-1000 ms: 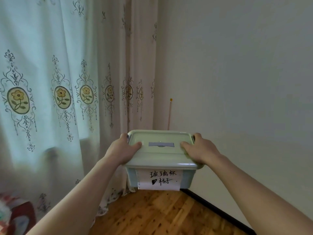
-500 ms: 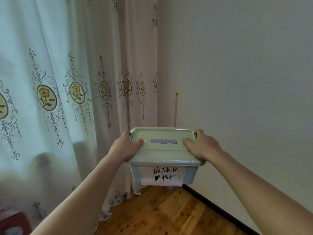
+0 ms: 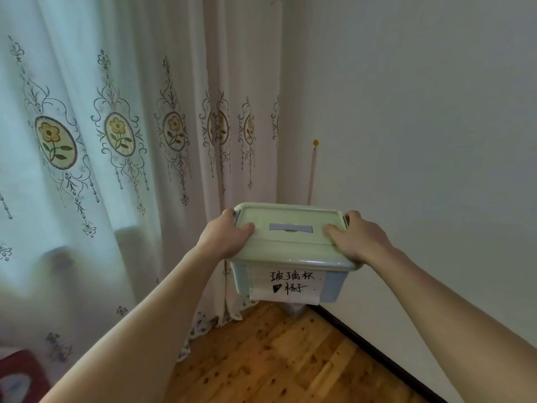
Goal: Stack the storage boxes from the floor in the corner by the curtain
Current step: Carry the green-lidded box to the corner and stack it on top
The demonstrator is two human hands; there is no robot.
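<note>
Pale green plastic forms the lid of the storage box (image 3: 290, 242), held in the air in the corner, above the wooden floor (image 3: 276, 359). Its blue-grey body carries a white paper label (image 3: 290, 286) handwritten in black: "玻璃杯" over a blotted mark and "杯子". A grey strip lies on the lid. The left hand (image 3: 225, 235) and right hand (image 3: 356, 238) grip opposite ends, thumbs on top, fingers curled over the edges. A flower-patterned curtain (image 3: 116, 141) hangs left; a white wall (image 3: 421, 126) stands right.

Box (image 3: 290, 242) between hands, curtain (image 3: 130, 141) left, wall (image 3: 421, 126) right.
</note>
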